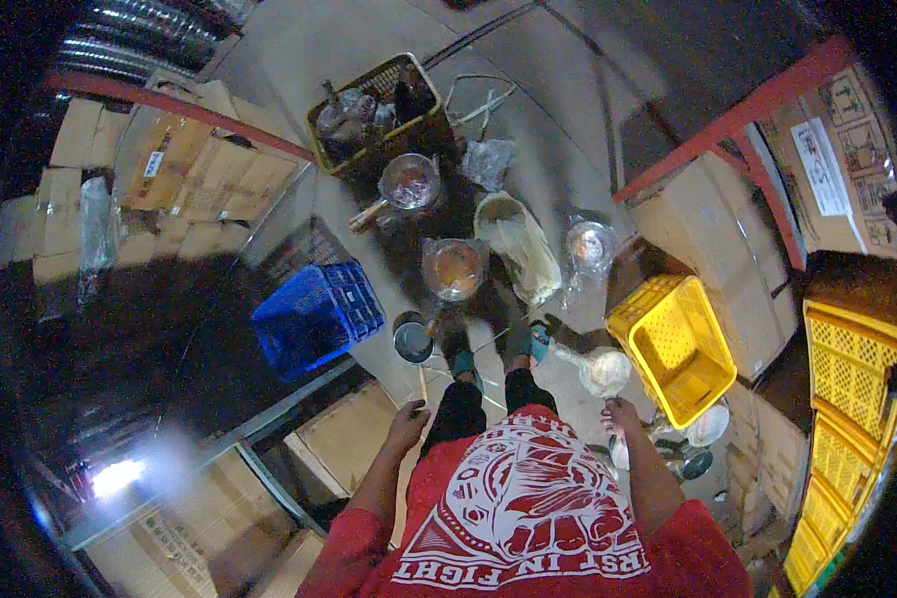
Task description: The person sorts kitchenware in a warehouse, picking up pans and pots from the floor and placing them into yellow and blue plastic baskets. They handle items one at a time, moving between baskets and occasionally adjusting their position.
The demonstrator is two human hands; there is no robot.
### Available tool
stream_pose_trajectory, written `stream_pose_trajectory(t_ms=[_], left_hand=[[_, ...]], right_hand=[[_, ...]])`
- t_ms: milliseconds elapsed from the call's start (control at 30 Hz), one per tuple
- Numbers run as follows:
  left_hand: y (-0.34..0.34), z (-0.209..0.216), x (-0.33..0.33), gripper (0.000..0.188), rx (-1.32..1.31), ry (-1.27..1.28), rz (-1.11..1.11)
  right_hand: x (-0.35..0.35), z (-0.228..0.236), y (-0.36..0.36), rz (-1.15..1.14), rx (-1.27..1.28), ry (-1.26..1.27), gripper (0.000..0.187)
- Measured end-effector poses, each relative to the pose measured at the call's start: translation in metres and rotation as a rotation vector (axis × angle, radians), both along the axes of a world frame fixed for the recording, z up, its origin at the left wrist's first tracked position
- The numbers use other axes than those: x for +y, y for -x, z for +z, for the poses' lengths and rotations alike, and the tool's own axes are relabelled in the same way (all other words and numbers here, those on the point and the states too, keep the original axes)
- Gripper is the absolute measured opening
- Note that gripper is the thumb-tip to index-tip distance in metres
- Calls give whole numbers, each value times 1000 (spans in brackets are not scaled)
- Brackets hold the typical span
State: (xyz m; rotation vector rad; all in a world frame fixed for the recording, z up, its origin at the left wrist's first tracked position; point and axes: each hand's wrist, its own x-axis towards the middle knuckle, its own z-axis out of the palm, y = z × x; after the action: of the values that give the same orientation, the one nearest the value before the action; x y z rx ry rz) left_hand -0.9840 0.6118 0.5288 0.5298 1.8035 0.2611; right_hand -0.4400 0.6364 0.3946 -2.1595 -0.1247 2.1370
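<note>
A small dark saucepan (413, 342) with a pale wooden handle is in front of me, left of my feet. My left hand (407, 425) is closed round the end of its handle. My right hand (620, 414) hangs at my right side with its fingers curled; what they hold, if anything, cannot be made out. Just beyond those fingers is a plastic-wrapped pan (605, 372), its wrapped handle pointing to the upper left. Farther ahead on the floor, a round pan in clear wrap (454, 269) and a wrapped pan with a wooden handle (409, 182) lie apart from my hands.
A blue crate (317, 317) stands left, a yellow crate (672, 349) right. Ahead are a filled dark-yellow crate (434, 135), a pale sack-like container (516, 244) and a wrapped item (590, 247). Cardboard boxes (718, 249) on red-beamed racks and stacked yellow crates (847, 399) flank me.
</note>
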Motion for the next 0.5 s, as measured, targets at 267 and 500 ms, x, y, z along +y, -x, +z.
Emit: stream_pose_trajectory(t_ms=[267, 500], left_hand=[[32, -4, -22, 52, 86, 68, 77], [55, -35, -22, 52, 106, -22, 43]], right_hand=[[32, -17, 10, -352, 422, 28, 13], [44, 32, 44, -91, 56, -125, 17]])
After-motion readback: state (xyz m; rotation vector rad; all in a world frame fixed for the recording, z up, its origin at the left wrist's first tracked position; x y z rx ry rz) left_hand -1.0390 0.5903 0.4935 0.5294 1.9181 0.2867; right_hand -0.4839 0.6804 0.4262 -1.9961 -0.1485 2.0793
